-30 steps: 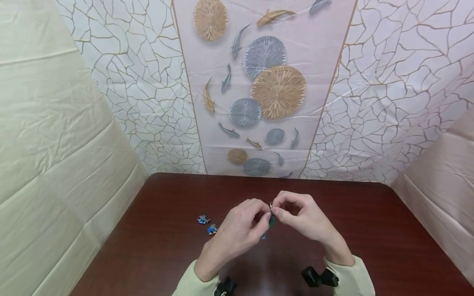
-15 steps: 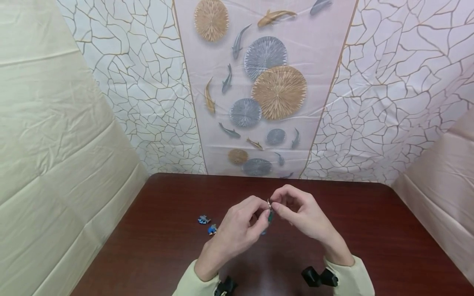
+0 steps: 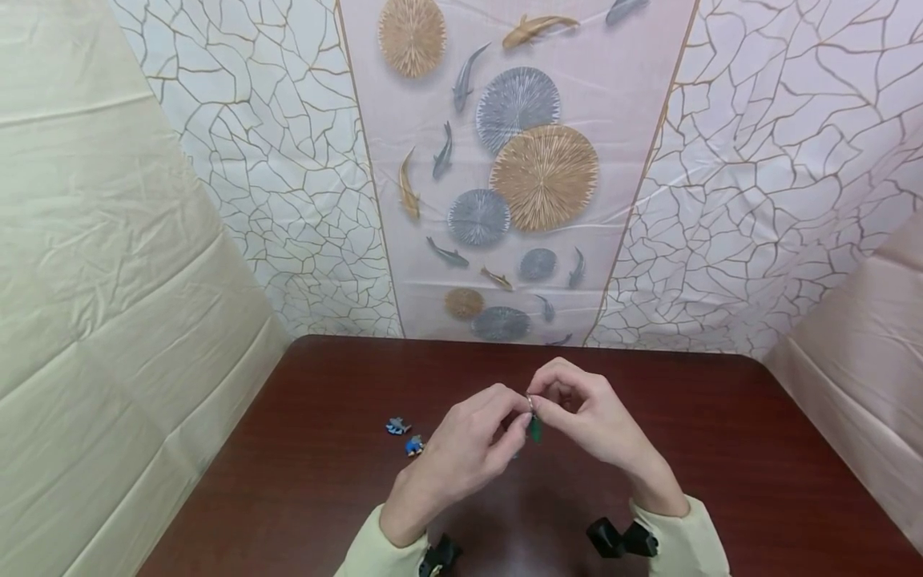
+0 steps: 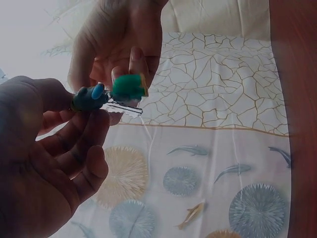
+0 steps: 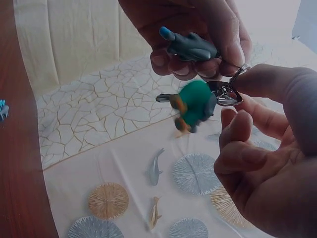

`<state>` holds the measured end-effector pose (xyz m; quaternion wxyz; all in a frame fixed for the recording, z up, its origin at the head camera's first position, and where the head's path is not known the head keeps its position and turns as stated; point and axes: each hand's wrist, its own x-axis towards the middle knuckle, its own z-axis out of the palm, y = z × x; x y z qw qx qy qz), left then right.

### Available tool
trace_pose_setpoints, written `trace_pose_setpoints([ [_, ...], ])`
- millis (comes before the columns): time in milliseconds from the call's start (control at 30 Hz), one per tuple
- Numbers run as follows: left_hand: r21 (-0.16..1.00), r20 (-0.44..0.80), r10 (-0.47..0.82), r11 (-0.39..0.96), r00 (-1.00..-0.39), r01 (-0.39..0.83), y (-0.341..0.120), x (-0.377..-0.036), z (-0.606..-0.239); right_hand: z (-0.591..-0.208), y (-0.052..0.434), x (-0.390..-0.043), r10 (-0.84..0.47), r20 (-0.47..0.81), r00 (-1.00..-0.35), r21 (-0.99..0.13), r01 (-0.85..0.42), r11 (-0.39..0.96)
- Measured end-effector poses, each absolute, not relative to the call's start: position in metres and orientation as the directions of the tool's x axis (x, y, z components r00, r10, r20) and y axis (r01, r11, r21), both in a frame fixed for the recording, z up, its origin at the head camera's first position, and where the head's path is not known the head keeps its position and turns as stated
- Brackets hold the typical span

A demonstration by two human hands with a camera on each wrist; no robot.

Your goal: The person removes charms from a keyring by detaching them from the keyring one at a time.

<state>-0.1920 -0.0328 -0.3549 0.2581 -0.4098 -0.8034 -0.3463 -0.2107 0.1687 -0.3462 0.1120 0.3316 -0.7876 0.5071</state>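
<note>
Over the table, my left hand (image 3: pixel 472 441) pinches a small dark grey figurine charm (image 5: pixel 193 47) with a blue tip. My right hand (image 3: pixel 591 413) pinches a metal key ring (image 5: pixel 240 73), held close to the left fingertips. A green figurine charm (image 5: pixel 194 101) with orange-brown feet dangles below the fingers, blurred in the right wrist view. Beside it hangs a key, its toothed blade (image 4: pixel 126 109) showing in the left wrist view and its dark head (image 5: pixel 229 96) in the right wrist view. Part of the ring is hidden by the fingertips.
Two small blue and grey figurines, one farther back (image 3: pixel 397 426) and one nearer (image 3: pixel 414 445), lie on the dark red-brown table (image 3: pixel 303 481) left of the left hand. A bit of blue (image 3: pixel 515 456) shows beneath the hands. Patterned cloth (image 3: pixel 469 264) hangs behind the table.
My right hand has risen slightly, and the left hand has shifted a little up and right. The green charm has swung, now hanging more plainly in view below the fingers.
</note>
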Motion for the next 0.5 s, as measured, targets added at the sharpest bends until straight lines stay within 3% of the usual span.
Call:
trace_pose_setpoints([
  [367,0.341,0.668,0.504,0.446,-0.547,0.827,-0.0351,-0.1885,-0.3511,-0.3449,0.1669,-0.208,-0.391,0.518,-0.761,-0.739,-0.628,0.244],
  [500,0.286,0.672,0.515,0.482,-0.532,0.828,-0.0355,-0.1882,-0.3508,-0.3445,0.167,-0.2068,-0.384,0.512,-0.769,-0.748,-0.618,0.241],
])
